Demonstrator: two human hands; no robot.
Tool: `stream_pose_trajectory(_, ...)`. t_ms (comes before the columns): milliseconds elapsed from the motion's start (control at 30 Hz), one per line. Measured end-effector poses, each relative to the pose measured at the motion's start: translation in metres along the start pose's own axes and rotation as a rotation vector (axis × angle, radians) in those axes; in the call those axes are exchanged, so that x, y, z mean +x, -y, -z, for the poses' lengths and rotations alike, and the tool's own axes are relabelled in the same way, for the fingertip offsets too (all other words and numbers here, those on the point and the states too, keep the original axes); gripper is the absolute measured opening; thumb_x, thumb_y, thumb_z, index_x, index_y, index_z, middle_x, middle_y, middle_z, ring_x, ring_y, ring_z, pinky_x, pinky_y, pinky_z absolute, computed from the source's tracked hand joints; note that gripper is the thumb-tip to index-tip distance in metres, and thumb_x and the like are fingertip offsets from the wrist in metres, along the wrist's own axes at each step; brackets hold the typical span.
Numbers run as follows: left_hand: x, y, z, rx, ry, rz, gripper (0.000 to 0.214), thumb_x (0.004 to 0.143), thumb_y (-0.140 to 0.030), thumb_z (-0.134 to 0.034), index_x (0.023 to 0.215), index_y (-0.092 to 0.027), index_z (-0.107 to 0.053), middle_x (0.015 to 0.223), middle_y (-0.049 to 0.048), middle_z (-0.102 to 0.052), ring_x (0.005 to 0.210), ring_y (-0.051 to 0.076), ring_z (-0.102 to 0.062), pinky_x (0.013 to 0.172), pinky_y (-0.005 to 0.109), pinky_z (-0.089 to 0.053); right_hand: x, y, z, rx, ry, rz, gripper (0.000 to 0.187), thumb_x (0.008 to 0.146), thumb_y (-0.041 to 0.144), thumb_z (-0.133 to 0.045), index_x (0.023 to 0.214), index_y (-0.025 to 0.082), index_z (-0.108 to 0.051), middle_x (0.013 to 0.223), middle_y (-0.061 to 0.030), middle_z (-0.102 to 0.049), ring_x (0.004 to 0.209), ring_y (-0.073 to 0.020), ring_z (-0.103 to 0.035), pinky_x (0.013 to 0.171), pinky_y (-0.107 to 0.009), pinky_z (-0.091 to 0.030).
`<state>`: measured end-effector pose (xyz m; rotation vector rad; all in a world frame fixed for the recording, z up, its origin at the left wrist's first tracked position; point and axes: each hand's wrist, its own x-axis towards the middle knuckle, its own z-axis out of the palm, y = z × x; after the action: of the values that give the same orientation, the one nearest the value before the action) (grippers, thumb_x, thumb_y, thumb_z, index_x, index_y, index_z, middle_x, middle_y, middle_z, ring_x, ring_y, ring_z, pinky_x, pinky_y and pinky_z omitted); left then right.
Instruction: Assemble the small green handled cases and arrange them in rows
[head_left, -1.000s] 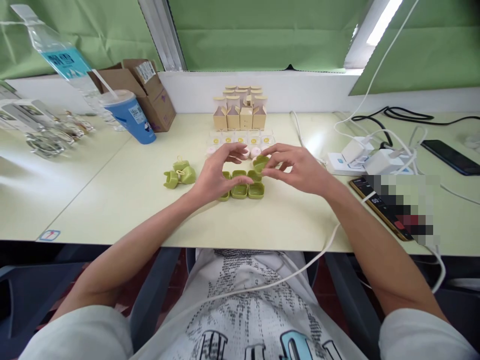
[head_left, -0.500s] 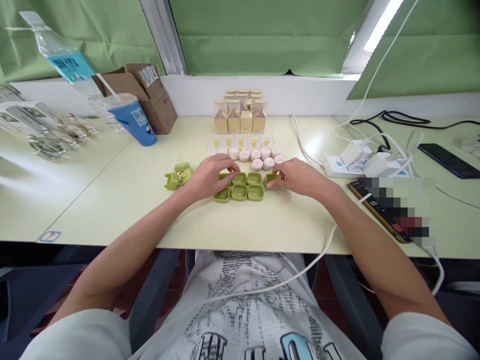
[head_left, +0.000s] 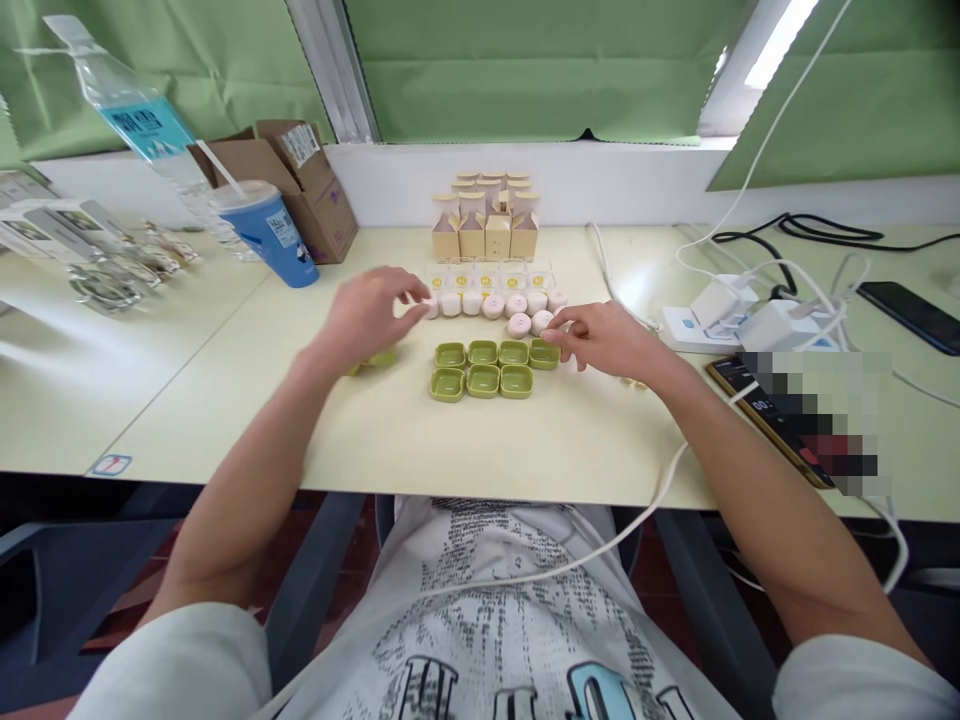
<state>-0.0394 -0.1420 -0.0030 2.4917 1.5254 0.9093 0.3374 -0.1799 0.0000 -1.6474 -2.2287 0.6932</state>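
Note:
Several small olive-green square dishes [head_left: 484, 380] stand in two close rows at the table's middle. At the right end of the back row, the fingers of my right hand [head_left: 600, 338] hover at the edge of a dish [head_left: 541, 355]. They are apart, and I see nothing held. My left hand [head_left: 375, 310] is raised to the left of the dishes, thumb and fingers spread, its fingertips close to a line of pale pink round pieces [head_left: 493, 306]. Below the left hand lie light-green parts [head_left: 373, 362], mostly hidden by it.
Behind the pink pieces are clear plastic cases with yellow marks [head_left: 486, 277] and small open cardboard boxes [head_left: 497, 238]. A blue cup [head_left: 274, 240], a carton [head_left: 322, 205] and a bottle [head_left: 154, 135] stand left. A power strip [head_left: 694, 330], cables and a phone [head_left: 772, 420] lie right.
My left hand has left the dishes, moving up and left. The rightmost dish has closed up against the back row, and my right hand has loosened from it.

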Motion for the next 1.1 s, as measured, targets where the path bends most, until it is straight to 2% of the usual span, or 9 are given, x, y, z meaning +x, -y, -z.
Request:
stream_pose_trajectory(133, 0.000, 0.044, 0.059, 0.178, 0.396, 0.435, 0.099, 0.066, -0.083, -0.096, 0.142, -0.022, -0.081, 0.140, 0.0198, -0.084, 0.116, 0.042, -0.081, 0.098, 0.048, -0.064, 0.002, -0.004, 0.001, 0.045, -0.231, -0.011, 0.026, 0.112, 0.040, -0.069, 0.099, 0.023, -0.083, 0.072, -0.0021, -0.083, 0.057, -0.0204, -0.069, 0.068, -0.036, -0.053)
stream_pose_trajectory(233, -0.003, 0.045, 0.074, 0.213, 0.694, 0.551, 0.140, 0.064, -0.094, -0.090, 0.178, -0.021, -0.055, 0.166, 0.0233, -0.074, 0.146, 0.048, -0.074, 0.112, 0.047, -0.061, 0.004, -0.009, -0.001, 0.077, -0.458, 0.049, 0.024, 0.108, 0.035, -0.071, 0.088, 0.024, -0.080, 0.066, -0.0018, -0.077, 0.058, -0.0214, -0.066, 0.071, -0.038, -0.052)
stream_pose_trajectory(400, -0.009, 0.020, 0.061, 0.144, 0.726, 0.525, 0.162, 0.063, -0.073, -0.099, 0.193, -0.015, -0.021, 0.167, 0.0260, -0.072, 0.139, 0.045, -0.077, 0.107, 0.044, -0.059, 0.007, -0.014, -0.008, 0.095, -0.609, 0.173, 0.031, 0.107, 0.043, -0.073, 0.080, 0.026, -0.075, 0.062, -0.0006, -0.071, 0.055, -0.0195, -0.058, 0.070, -0.040, -0.048)
stream_pose_trajectory(467, -0.011, 0.021, 0.061, 0.119, 0.669, 0.516, 0.159, 0.063, -0.064, -0.103, 0.191, -0.016, -0.023, 0.158, 0.0226, -0.078, 0.127, 0.040, -0.079, 0.098, 0.040, -0.058, 0.007, -0.014, -0.011, 0.083, -0.637, 0.203, 0.034, 0.107, 0.044, -0.074, 0.078, 0.027, -0.073, 0.060, 0.0004, -0.068, 0.054, -0.0189, -0.057, 0.069, -0.040, -0.048)
stream_pose_trajectory(567, -0.013, 0.033, 0.073, 0.119, 0.541, 0.551, 0.122, 0.069, -0.062, -0.106, 0.172, -0.021, -0.055, 0.130, 0.0104, -0.089, 0.110, 0.032, -0.079, 0.089, 0.035, -0.055, 0.007, -0.015, -0.013, 0.102, -0.725, 0.261, 0.035, 0.108, 0.041, -0.074, 0.075, 0.027, -0.070, 0.058, 0.0020, -0.064, 0.052, -0.0177, -0.054, 0.068, -0.040, -0.048)
stream_pose_trajectory(667, -0.011, 0.035, 0.080, 0.066, 0.200, 0.601, 0.072, 0.091, -0.083, -0.089, 0.132, -0.025, -0.078, 0.097, 0.0012, -0.086, 0.088, 0.023, -0.069, 0.077, 0.034, -0.045, 0.005, -0.013, -0.015, 0.166, -0.806, 0.368, 0.036, 0.109, 0.041, -0.075, 0.076, 0.027, -0.070, 0.057, 0.0026, -0.060, 0.051, -0.0166, -0.052, 0.064, -0.040, -0.047)
stream_pose_trajectory(800, -0.006, -0.006, 0.050, -0.388, -0.145, 0.401, 0.084, 0.094, -0.106, -0.067, 0.103, -0.023, -0.079, 0.080, 0.0019, -0.066, 0.080, 0.019, -0.061, 0.070, 0.036, -0.054, 0.002, -0.003, -0.026, 0.274, -0.703, 0.544, 0.030, 0.112, 0.047, -0.075, 0.091, 0.026, -0.080, 0.067, 0.0013, -0.069, 0.055, -0.0156, -0.059, 0.057, -0.035, -0.049)
stream_pose_trajectory(967, -0.001, -0.091, -0.013, -1.137, 0.244, 0.284, 0.074, 0.091, -0.095, -0.083, 0.104, -0.024, -0.073, 0.093, 0.0059, -0.072, 0.082, 0.022, -0.072, 0.064, 0.037, -0.061, -0.003, 0.016, -0.049, 0.214, -0.610, 0.854, 0.027, 0.112, 0.048, -0.081, 0.131, 0.029, -0.080, 0.116, -0.0047, -0.083, 0.069, -0.0128, -0.070, 0.061, -0.029, -0.061)
stream_pose_trajectory(1100, -0.003, -0.116, -0.035, -1.193, 0.402, 0.140, 0.062, 0.097, -0.079, -0.087, 0.126, -0.024, -0.082, 0.115, 0.0098, -0.078, 0.104, 0.027, -0.079, 0.082, 0.039, -0.067, -0.003, 0.020, -0.056, 0.202, -0.689, 0.837, 0.030, 0.112, 0.050, -0.083, 0.132, 0.031, -0.072, 0.128, -0.0055, -0.078, 0.074, -0.0137, -0.072, 0.060, -0.030, -0.062)
